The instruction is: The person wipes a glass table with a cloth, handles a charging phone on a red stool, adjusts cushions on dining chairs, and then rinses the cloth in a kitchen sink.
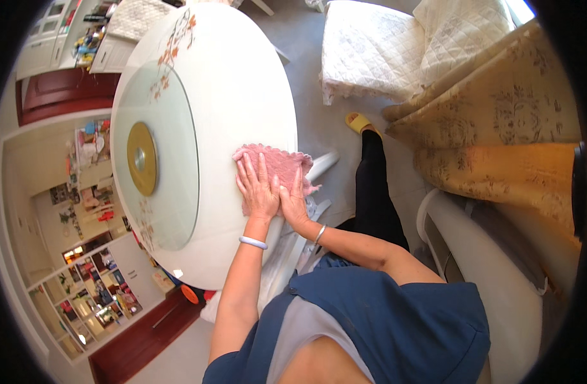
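A pink scallop-edged cloth [279, 162] lies on the rim of a glossy white round table [240, 96], and its right corner hangs past the edge. My left hand [257, 189] is flat on this cloth, fingers apart, with a pale lavender bangle [253, 243] on the wrist. Beside it, my right hand [294, 204] touches the cloth at the table's edge. Its fingers point away from me, their undersides are hidden, and a thin silver bangle [320, 234] circles that wrist. The two thumbs nearly meet.
A glass turntable [178, 144] with a gold-coloured hub [142, 181] sits on the table. Quilted covers [370, 48] drape furniture at upper right, near a patterned curtain [504, 115]. A white-framed chair [495, 269] stands close on my right. Shelves [87, 293] line the left.
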{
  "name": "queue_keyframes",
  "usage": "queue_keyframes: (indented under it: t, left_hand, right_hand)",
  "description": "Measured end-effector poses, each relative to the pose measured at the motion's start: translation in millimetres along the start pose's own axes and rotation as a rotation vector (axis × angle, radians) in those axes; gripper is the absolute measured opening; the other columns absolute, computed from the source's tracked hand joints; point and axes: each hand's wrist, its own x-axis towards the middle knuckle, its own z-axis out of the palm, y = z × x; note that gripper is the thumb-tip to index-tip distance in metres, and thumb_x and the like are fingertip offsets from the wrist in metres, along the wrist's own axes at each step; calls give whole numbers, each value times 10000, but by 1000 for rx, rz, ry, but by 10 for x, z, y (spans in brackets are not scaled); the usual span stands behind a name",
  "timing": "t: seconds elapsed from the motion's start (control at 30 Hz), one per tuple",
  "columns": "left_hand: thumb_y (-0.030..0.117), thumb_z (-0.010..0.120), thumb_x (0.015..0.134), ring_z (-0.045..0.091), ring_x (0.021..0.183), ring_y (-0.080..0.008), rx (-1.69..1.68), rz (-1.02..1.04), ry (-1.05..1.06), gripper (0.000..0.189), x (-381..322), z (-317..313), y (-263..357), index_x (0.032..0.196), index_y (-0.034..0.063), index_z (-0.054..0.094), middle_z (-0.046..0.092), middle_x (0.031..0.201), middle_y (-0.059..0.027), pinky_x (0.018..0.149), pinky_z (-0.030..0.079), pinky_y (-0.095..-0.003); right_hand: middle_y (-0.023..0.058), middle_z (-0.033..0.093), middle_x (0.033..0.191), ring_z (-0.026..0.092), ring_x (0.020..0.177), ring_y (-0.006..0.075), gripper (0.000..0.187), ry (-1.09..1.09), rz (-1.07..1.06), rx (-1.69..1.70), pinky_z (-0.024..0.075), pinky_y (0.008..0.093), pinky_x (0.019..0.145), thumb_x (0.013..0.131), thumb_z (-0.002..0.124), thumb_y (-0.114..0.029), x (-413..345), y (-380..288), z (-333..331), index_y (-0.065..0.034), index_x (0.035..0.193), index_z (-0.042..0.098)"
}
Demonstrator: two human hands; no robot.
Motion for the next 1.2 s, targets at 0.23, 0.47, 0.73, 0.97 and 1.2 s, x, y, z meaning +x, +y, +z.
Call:
queue_keyframes:
  t: [0.23,0.47,0.73,0.97,1.2]
  left_hand:
    - [438,416,992,75,1518,-414,-14,-15,31,677,1415,-58,184,1588,168,245,95,1659,-179,1186,89,-599]
    - [417,370,1024,82,1522,-397,34,-271,22,637,3045,-132,241,1598,195,205,108,1656,-181,1202,94,-553]
    - [458,313,1026,58,1529,-386,-85,-394,32,635,4590,-269,-168,1600,218,185,108,1657,-180,1208,71,-542]
    - [469,316,1026,60,1528,-380,-73,-349,13,645,4358,-270,-102,1592,175,220,116,1653,-187,1218,63,-509]
    - [404,467,973,99,1513,-426,-87,-178,37,685,2819,-203,185,1578,150,269,158,1633,-223,1200,85,-581]
  right_hand:
    - [247,160,1624,169,1506,389,843,-91,-202,-21,165,415,1223,881,539,-247,1431,-756,-230,7,1570,125]
    - [275,232,1596,190,1501,393,813,-268,-258,-110,173,422,1218,869,547,-287,3209,-1558,-88,49,1537,227]
    - [221,420,1503,392,1400,350,677,-455,-238,19,301,369,1155,866,562,-240,4735,-2160,490,4,1473,385]
    - [217,481,1419,450,1327,340,603,-354,-386,-38,334,383,1123,886,554,-211,4433,-2053,418,22,1425,422]
    - [270,321,1511,301,1442,372,732,-284,-353,-205,234,407,1192,918,555,-157,2981,-1426,-121,50,1524,201]
